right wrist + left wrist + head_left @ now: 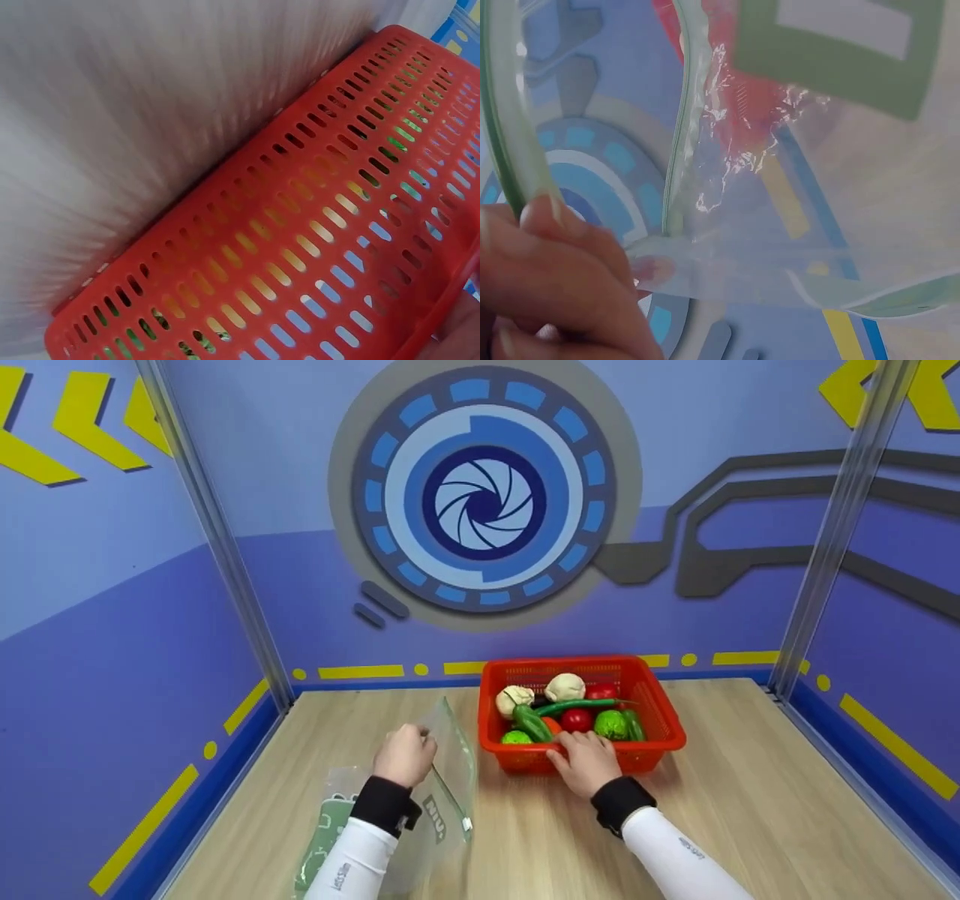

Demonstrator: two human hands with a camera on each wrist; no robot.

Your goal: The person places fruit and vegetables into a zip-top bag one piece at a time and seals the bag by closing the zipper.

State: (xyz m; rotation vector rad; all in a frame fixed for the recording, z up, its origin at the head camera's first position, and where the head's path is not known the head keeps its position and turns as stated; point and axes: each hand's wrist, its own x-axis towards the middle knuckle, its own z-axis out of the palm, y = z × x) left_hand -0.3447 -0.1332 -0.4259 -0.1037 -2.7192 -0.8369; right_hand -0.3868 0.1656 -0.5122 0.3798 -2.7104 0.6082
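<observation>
- Pinching a clear zip bag [433, 836] near its mouth, the left hand [405, 754] had its thumb and fingers closed on the film; the left wrist view showed them against the thin green sealing strip.
- Over the near rim of the basket [525, 760] lay the bent fingers of the right hand [589, 765]; their tips were hidden, so I could not tell whether they gripped the rim or anything within.
- The bag, glossy and see-through, stood left of the basket, its mouth parted in a narrow leaf shape, with a white slider [467, 825] at the near end of the zip and a dark printed label on its side.
- The basket was hard, smooth red plastic, roughly rectangular, its walls pierced with rows of rounded slots.
- Inside sat two lumpy, cream-white cauliflower-like pieces [565, 688] at the far left and centre, a long, slender green pepper [577, 706] across the middle, and a plump green one [531, 724] nearer left.
- A shiny round tomato [577, 720] rested in the middle, just left of a crinkled green ball [611, 725].
- Black wristbands [626, 804] circled the white stretch sleeves [679, 851].
- Pale, straight-grained wood covered the table [727, 780], and a smooth, printed blue wall [277, 577] rose at the far side.
</observation>
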